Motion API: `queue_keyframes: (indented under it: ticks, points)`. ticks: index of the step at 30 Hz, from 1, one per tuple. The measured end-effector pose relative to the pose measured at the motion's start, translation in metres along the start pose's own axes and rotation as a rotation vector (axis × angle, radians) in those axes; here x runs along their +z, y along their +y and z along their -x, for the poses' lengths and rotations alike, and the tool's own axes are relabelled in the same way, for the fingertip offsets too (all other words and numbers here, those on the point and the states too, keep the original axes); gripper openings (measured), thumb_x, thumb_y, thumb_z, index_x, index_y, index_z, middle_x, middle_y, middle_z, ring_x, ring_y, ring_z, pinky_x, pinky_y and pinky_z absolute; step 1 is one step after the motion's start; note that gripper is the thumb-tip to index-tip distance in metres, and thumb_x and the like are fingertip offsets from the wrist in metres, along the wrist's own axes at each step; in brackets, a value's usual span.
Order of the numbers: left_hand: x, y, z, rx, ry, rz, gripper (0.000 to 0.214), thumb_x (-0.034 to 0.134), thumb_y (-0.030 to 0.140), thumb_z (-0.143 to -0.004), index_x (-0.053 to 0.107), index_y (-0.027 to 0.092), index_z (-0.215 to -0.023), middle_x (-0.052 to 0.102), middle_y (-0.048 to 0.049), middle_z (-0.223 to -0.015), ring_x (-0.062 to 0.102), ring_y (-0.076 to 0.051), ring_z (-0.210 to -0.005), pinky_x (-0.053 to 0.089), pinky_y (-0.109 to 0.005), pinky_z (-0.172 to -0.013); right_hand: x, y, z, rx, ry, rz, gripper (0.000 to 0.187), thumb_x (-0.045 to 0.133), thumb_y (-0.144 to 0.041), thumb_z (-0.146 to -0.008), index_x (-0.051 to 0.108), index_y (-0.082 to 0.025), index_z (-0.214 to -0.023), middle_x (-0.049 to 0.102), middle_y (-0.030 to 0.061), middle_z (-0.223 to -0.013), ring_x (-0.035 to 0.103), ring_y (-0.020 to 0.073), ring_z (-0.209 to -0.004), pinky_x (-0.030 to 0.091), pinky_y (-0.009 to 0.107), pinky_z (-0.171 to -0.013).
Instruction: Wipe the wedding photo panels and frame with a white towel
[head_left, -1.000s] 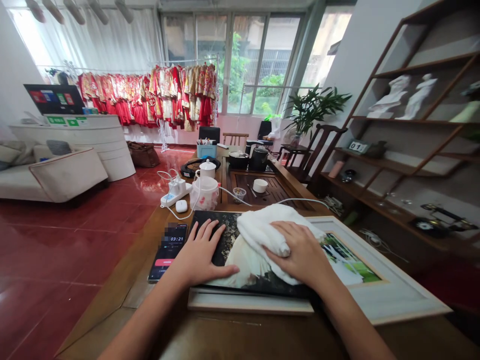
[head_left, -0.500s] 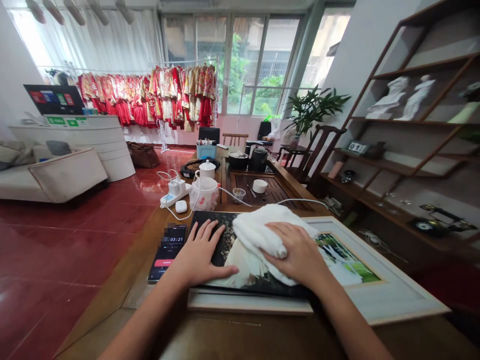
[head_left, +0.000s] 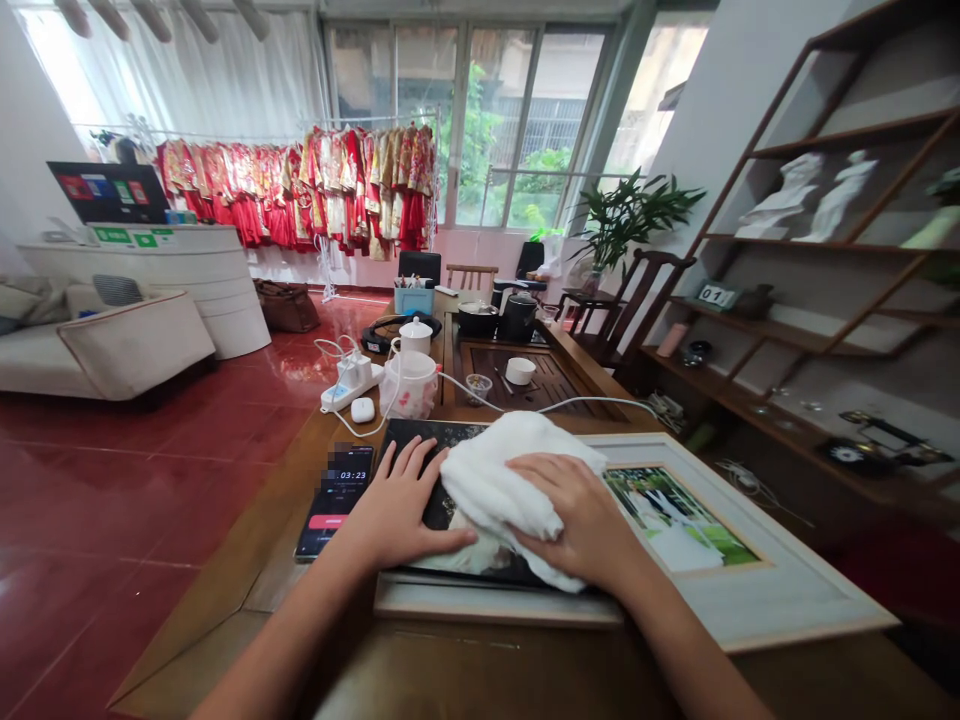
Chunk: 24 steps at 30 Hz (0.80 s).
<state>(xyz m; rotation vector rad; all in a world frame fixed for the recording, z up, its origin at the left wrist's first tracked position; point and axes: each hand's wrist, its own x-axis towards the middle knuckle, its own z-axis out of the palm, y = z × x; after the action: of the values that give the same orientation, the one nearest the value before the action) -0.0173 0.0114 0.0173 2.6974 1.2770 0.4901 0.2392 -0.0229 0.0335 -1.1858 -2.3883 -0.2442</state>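
Observation:
A dark photo panel [head_left: 409, 432] with a pale gown pictured on it lies on the table, on top of a white-matted picture frame [head_left: 817, 600]. My left hand [head_left: 401, 510] rests flat on the panel's left part, fingers spread. In my right hand [head_left: 581, 515] is a bunched white cloth [head_left: 499, 470], pressed onto the panel and covering much of its middle and right. The frame's small wedding photo [head_left: 682, 520] shows to the right of my right hand.
A phone [head_left: 337, 500] lies left of the panel. Behind it stand a power strip [head_left: 352, 385], a white earbud case [head_left: 363, 410], a lidded white cup [head_left: 415, 337] and a pink-patterned container [head_left: 409, 385]. A white cable crosses toward the tea tray [head_left: 555, 395], which holds a small white bowl [head_left: 520, 371].
My right hand has slid the cloth to the left and slightly toward me across the panel, uncovering more of the wedding photo. My left hand has stayed in place.

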Motion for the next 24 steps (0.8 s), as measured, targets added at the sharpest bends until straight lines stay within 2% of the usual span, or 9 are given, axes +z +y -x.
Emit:
queue_keyframes:
  ticks: [5,7,12,14,21,24]
  points:
    - [0.000,-0.001,0.000,-0.009,-0.018,-0.005,0.101,0.040,0.084,-0.071,0.028,0.019,-0.147,0.027,-0.0121,-0.152,0.015,-0.034,-0.142,0.009,-0.053,-0.115,0.000,0.026,0.007,0.163,0.074,0.169,0.042,0.060,-0.041,-0.079,0.057,-0.017,-0.114,0.064,0.0117,-0.113,0.055,0.0299,-0.106,0.039,0.045,-0.089]
    - [0.000,0.000,0.000,-0.012,-0.018,0.000,0.101,0.040,0.084,-0.071,0.028,0.018,-0.147,0.027,-0.0123,-0.152,0.015,-0.034,-0.141,0.009,-0.053,-0.115,0.000,0.023,0.006,0.144,0.058,0.162,0.044,0.061,-0.040,-0.079,0.056,-0.017,-0.115,0.063,0.0121,-0.114,0.055,0.0300,-0.107,0.038,0.045,-0.090]
    - [0.000,0.001,0.000,0.006,0.009,0.012,0.095,0.044,0.081,-0.073,0.032,0.020,-0.145,0.031,-0.0119,-0.150,0.017,-0.035,-0.141,0.011,-0.055,-0.115,0.000,-0.004,0.001,-0.031,-0.014,0.010,0.050,0.064,-0.041,-0.077,0.054,-0.019,-0.120,0.060,0.0109,-0.122,0.052,0.0286,-0.111,0.036,0.044,-0.094]
    - [0.000,0.001,0.000,0.009,0.010,0.005,0.091,0.045,0.079,-0.075,0.034,0.019,-0.143,0.032,-0.0121,-0.149,0.018,-0.034,-0.141,0.011,-0.055,-0.115,0.000,-0.008,0.000,-0.058,-0.022,-0.027,0.050,0.064,-0.043,-0.077,0.054,-0.020,-0.121,0.059,0.0100,-0.123,0.052,0.0276,-0.111,0.035,0.043,-0.095]
    - [-0.001,0.000,-0.001,-0.006,-0.012,-0.005,0.100,0.041,0.084,-0.071,0.027,0.019,-0.147,0.028,-0.0121,-0.151,0.017,-0.034,-0.141,0.010,-0.055,-0.115,0.001,0.018,0.004,0.142,0.045,0.135,0.044,0.061,-0.041,-0.079,0.056,-0.017,-0.116,0.063,0.0109,-0.117,0.053,0.0291,-0.109,0.037,0.044,-0.092]
    - [0.000,0.000,0.000,-0.010,-0.012,-0.006,0.101,0.040,0.084,-0.071,0.028,0.019,-0.147,0.028,-0.0125,-0.151,0.016,-0.034,-0.141,0.010,-0.055,-0.115,0.000,0.017,0.004,0.110,0.036,0.136,0.046,0.062,-0.041,-0.078,0.056,-0.016,-0.116,0.062,0.0121,-0.117,0.053,0.0297,-0.109,0.037,0.045,-0.092]
